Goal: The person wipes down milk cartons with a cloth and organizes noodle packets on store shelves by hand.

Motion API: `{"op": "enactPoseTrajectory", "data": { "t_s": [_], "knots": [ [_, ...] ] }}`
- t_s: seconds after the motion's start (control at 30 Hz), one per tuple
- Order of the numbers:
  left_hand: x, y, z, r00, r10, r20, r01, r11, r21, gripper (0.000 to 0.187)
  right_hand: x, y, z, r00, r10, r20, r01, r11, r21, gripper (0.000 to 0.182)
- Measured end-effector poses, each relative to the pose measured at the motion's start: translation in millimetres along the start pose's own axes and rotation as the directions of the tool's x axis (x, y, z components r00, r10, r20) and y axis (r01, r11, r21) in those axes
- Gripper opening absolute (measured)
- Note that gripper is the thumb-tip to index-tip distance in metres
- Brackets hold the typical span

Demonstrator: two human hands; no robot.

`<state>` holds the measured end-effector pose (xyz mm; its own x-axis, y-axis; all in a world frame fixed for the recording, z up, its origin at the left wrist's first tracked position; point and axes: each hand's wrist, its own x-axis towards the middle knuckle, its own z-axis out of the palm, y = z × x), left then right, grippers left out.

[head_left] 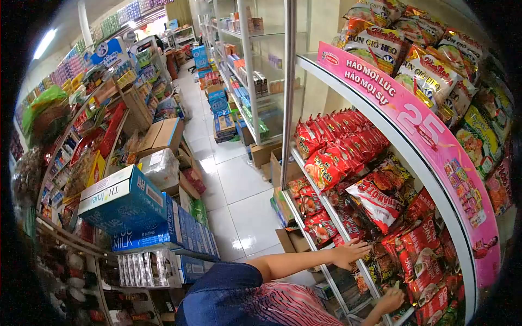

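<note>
My left hand point(350, 254) reaches across the shelf's white front rail, fingers stretched out and spread over dark red noodle packets. Lower and closer, my right hand point(391, 300) is among the packets with its fingers curled. What it grips, if anything, I cannot make out. Beside it are red instant noodle packets point(424, 250) in an uneven pile. Higher on the same sloping shelf lies a white and red noodle packet point(376, 200). Behind that, bright red packets point(331, 163) stand in tight rows.
A pink banner point(405, 117) runs along the upper shelf, which holds bún giò heo packets point(429, 76). Left of the tiled aisle point(239, 217) stand stacked blue milk cartons point(147, 204) and crowded racks. A white metal shelf unit point(244, 70) stands farther back.
</note>
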<state>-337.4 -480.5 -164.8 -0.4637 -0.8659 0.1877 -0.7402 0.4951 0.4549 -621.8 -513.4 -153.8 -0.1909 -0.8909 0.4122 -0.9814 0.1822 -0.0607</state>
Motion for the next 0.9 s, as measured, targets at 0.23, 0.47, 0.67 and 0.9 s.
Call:
{"op": "enactPoseTrajectory", "data": {
  "t_s": [0.23,0.47,0.67,0.9],
  "knots": [
    [-18,21,3,0.931,-0.281,-0.233,0.171,0.9,-0.402,0.045,-49,-133,-35,0.839,-0.532,-0.113,0.477,0.62,0.623,0.024],
    [-127,64,18,0.663,-0.733,-0.153,0.117,0.302,-0.946,0.067,-113,-194,-31,0.846,-0.434,0.311,-0.34,0.009,0.94,0.034],
    [-192,66,-27,0.46,-0.883,-0.09,-0.053,0.073,-0.996,0.065,-149,-263,-53,0.635,-0.759,0.146,-0.261,-0.033,0.965,0.037],
    [-274,5,-48,0.158,-0.964,-0.215,0.181,0.242,-0.953,0.023,-145,-373,-34,0.677,-0.686,0.266,-0.454,-0.105,0.885,0.029]
  ]
}}
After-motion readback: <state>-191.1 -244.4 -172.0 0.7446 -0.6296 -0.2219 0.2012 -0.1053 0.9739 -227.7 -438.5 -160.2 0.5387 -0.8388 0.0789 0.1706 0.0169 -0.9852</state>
